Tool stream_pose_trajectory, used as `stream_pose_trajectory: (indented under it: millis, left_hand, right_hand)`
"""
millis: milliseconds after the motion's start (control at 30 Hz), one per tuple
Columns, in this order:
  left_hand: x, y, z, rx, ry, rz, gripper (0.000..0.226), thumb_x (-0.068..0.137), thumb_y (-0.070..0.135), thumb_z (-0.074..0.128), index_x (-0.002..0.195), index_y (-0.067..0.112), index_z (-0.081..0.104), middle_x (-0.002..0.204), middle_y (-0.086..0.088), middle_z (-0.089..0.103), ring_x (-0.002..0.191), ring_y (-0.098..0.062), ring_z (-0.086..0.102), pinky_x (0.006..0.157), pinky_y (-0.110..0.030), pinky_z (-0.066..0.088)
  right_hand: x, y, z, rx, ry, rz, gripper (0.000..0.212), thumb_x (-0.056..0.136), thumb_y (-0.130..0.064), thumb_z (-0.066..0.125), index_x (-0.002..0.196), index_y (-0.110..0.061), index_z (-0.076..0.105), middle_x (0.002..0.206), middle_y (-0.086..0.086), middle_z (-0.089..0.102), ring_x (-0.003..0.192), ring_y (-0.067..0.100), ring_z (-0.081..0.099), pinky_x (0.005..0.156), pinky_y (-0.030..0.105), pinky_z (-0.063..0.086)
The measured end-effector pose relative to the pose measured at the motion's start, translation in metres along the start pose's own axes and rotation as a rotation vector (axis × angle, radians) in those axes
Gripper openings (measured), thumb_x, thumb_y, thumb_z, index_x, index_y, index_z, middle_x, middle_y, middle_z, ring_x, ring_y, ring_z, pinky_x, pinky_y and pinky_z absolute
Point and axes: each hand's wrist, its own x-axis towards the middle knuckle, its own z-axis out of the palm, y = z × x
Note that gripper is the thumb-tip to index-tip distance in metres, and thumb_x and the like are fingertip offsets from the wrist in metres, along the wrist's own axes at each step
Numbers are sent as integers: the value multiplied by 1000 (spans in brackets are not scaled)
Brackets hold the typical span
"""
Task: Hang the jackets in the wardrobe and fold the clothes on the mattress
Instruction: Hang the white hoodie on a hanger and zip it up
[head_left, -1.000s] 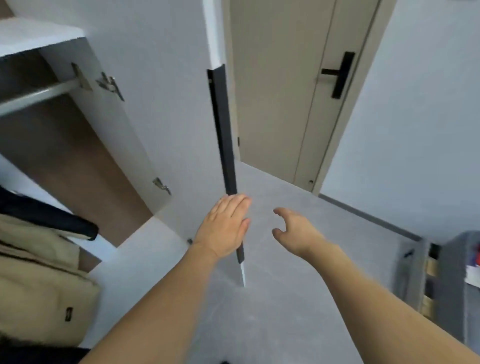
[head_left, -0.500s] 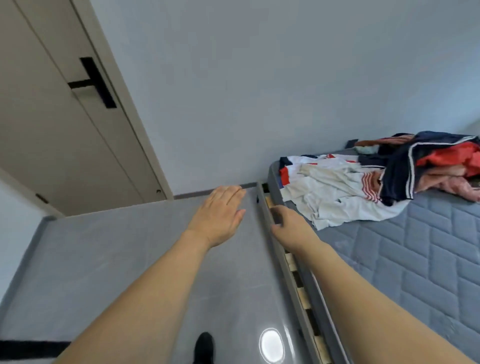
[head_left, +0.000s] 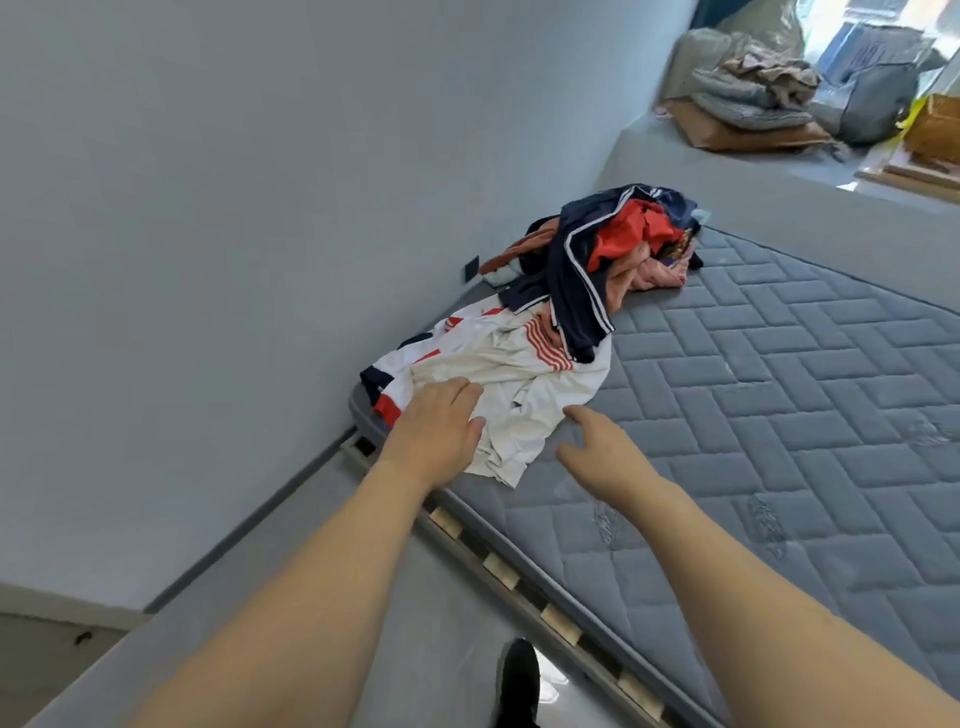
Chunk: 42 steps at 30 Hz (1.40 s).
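Swinging away from the wardrobe door and the room door, the head view now takes in the grey quilted mattress (head_left: 779, 415), and both arms have come forward over its near left corner. From this one view, the left hand (head_left: 436, 431) lies flat, fingers together and spread over nothing gripped, above the near edge of the white jersey with red stripes (head_left: 519, 379); whether it touches the cloth I cannot tell. To its right the right hand (head_left: 602, 452) hovers loosely curled, thumb apart from the fingers, holding nothing, just beside the jersey's near hem. That jersey sprawls crumpled by the wall, its long axis running from near left toward far right, into the heap of navy, red and pink clothes (head_left: 613, 249) farther along. Folding looks unstarted: nothing on the mattress lies folded, so the whole pile remains, the jersey likely first. No wardrobe shows here, so the hanging cannot be judged.
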Motion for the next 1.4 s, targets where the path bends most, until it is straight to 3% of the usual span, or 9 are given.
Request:
stream_pose_trajectory:
  millis: [233, 333, 667, 800, 900, 1033, 1133, 1267, 1400]
  left_hand:
    - [128, -35, 21, -56, -213, 65, 46, 103, 32, 43, 147, 17, 41, 151, -1, 40, 135, -20, 39, 115, -34, 30]
    - [179, -69, 22, -65, -261, 4, 48, 103, 31, 44, 148, 18, 38, 153, -1, 38, 138, -19, 36, 115, -31, 28]
    - [443, -156, 205, -287, -551, -130, 57, 94, 24, 52, 149, 21, 37, 151, -2, 44, 131, -22, 48, 97, -27, 38]
    - [480, -176, 321, -224, -721, -193, 90, 90, 27, 57, 158, 23, -1, 164, 1, 13, 145, -29, 29, 114, -42, 35]
    - [482, -189, 383, 38, -614, -132, 63, 91, 21, 46, 151, 19, 26, 143, -10, 45, 123, -32, 47, 100, -48, 45]
    - [461, -182, 389, 71, -543, 242, 14, 94, 22, 44, 97, 18, 57, 107, -9, 65, 103, -32, 53, 84, -39, 41]
    - [456, -170, 364, -139, -758, 442, 21, 98, 27, 46, 78, 23, 48, 97, -10, 66, 99, -34, 52, 82, -37, 38]
    - [454, -166, 332, -42, -1159, 698, 33, 99, 36, 45, 71, 20, 44, 79, 0, 53, 92, -29, 49, 77, -35, 37]
    - [500, -173, 319, -88, -1309, 422, 34, 92, 47, 54, 82, 15, 60, 81, 7, 59, 75, -14, 52, 61, -28, 36]
  right_hand:
    - [110, 31, -27, 248, 48, 236, 66, 90, -18, 51, 152, -17, 30, 138, 3, 50, 91, 10, 57, 63, 21, 41]
    - [160, 33, -27, 361, 44, 324, 67, 93, -22, 52, 153, -15, 25, 152, 6, 37, 117, 22, 52, 78, 26, 39]
    - [408, 102, 23, 748, 199, 686, 63, 93, -22, 54, 150, -18, 29, 104, -4, 46, 88, 17, 51, 70, 30, 42]
    - [474, 149, 71, 801, 214, 792, 63, 95, -24, 55, 151, -18, 27, 118, 1, 49, 94, 16, 47, 77, 28, 39]
    - [516, 184, 112, 813, 230, 860, 73, 95, -29, 58, 154, -23, 16, 149, 8, 37, 121, 27, 44, 89, 33, 35]
    - [549, 206, 131, 891, 296, 963, 91, 91, -38, 65, 156, -26, 2, 153, 7, 32, 132, 32, 41, 89, 36, 36]
    - [562, 207, 134, 877, 300, 999, 81, 87, -38, 69, 151, -16, 23, 123, 2, 52, 112, 27, 55, 80, 31, 43]
    - [554, 207, 142, 776, 223, 977, 17, 97, -24, 48, 98, -13, 61, 91, 6, 63, 71, 17, 54, 56, 26, 39]
    - [492, 223, 149, 479, 65, 1094, 25, 101, -22, 39, 102, -11, 61, 103, 14, 65, 87, 30, 64, 65, 38, 53]
